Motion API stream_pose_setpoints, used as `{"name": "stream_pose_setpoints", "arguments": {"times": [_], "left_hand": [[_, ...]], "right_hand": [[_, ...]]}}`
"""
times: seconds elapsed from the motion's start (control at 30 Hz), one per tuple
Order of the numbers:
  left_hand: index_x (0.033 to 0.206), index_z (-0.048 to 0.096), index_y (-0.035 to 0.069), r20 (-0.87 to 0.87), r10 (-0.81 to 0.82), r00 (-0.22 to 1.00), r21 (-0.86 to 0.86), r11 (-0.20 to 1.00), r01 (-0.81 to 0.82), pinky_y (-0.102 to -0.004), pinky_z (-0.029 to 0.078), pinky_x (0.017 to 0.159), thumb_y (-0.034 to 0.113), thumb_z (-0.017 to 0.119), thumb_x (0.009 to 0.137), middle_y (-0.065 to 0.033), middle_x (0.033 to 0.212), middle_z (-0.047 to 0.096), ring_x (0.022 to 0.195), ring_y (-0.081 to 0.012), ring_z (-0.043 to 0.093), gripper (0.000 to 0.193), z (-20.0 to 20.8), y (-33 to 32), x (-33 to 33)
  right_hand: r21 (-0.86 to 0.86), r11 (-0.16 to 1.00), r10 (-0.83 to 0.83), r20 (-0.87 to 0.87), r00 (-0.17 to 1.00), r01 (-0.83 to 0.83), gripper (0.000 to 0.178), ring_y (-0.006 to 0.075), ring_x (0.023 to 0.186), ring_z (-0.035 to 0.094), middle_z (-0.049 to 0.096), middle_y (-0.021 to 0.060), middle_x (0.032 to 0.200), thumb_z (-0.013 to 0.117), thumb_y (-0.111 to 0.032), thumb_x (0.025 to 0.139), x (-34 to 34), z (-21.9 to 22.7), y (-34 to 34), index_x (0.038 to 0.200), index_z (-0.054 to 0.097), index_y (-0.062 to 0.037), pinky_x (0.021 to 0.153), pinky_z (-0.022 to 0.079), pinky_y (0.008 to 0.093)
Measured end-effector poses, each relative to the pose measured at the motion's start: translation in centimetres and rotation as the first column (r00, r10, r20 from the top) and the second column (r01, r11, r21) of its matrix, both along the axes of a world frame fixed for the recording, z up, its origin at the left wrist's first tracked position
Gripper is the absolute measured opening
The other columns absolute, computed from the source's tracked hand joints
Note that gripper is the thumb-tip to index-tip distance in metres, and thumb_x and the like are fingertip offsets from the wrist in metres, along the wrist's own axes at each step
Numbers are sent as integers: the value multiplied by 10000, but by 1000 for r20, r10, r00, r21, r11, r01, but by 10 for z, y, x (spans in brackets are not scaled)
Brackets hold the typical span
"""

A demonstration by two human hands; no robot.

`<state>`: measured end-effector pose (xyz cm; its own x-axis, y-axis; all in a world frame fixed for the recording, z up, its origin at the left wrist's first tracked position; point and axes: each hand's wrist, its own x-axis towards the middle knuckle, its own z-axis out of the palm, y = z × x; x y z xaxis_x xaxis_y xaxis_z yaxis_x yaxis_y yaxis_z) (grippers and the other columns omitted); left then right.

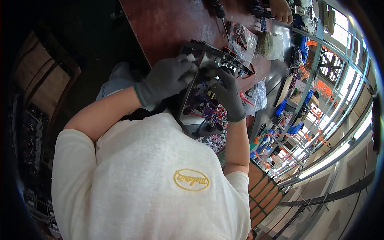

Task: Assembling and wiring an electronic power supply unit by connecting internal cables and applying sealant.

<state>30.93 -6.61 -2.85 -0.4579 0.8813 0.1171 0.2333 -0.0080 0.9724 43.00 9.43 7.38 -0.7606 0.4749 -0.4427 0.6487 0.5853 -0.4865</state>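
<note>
The left hand (170, 80), in a dark grey knit glove with a green cuff, is holding its fingers bent above the near-left edge of an open, dark metal equipment box (209, 61). A small whitish piece (191, 58) is showing at its fingertips; blur is hiding whether they are gripping it, so I cannot tell. The right hand (229, 90), gloved alike, is reaching over the box's opposite side, its fingers bending down toward the interior, just beside a black panel (240, 66) carrying a row of small fittings; whether it is grasping anything, I cannot tell.

The box is sitting directly in front of the person's white shirt (152, 160), and thin red, pink and black wires (216, 118) are lying tangled inside its near end. Beyond it, a black power screwdriver (218, 9) is lying on the reddish-brown counter (168, 26), near a clear plastic bag of dark and orange-red parts (243, 42). Another person's bare hand (282, 12) is appearing at the far edge.
</note>
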Motion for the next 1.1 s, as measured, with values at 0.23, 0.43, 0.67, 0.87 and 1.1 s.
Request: {"name": "stream_pose_setpoints", "arguments": {"times": [0.23,0.43,0.67,0.87,1.1], "left_hand": [[1140,526,110,158,-198,968,-212,950,229,-438,514,841,279,735,741,-140,1155,508,988,-338,606,482,8,-3,8],[1093,562,109,130,-136,982,-166,974,157,-434,514,801,266,723,757,-137,1084,549,935,-331,616,405,12,-1,8],[940,640,74,30,-71,997,11,997,71,-379,524,726,203,673,815,-108,873,619,814,-300,640,183,6,1,-2],[1020,645,43,392,48,919,-18,999,-44,-256,515,758,93,694,846,-49,937,664,847,-124,640,188,20,-1,-40],[1039,643,32,357,-54,933,-20,998,65,-229,502,793,56,686,849,-28,945,667,854,-82,613,197,74,-4,-52]], "right_hand": [[-260,964,-70,-88,994,45,301,296,941,601,643,147,981,556,-93,743,-2,0,6,1007,672,-5,836,466,367],[-233,972,17,-117,993,-44,305,307,966,597,633,155,1022,548,-90,767,1,-1,9,1037,670,-13,853,468,365],[-186,981,24,-121,992,-46,296,316,975,592,627,153,1033,549,-101,795,1,6,5,1059,658,-25,871,459,371],[116,989,-34,-409,912,89,214,261,957,596,644,125,1018,554,5,817,2,29,-16,1010,647,-6,872,452,326],[224,917,-129,-617,777,330,214,254,988,598,645,131,1019,546,71,798,24,34,-26,991,627,26,885,456,336]]}}
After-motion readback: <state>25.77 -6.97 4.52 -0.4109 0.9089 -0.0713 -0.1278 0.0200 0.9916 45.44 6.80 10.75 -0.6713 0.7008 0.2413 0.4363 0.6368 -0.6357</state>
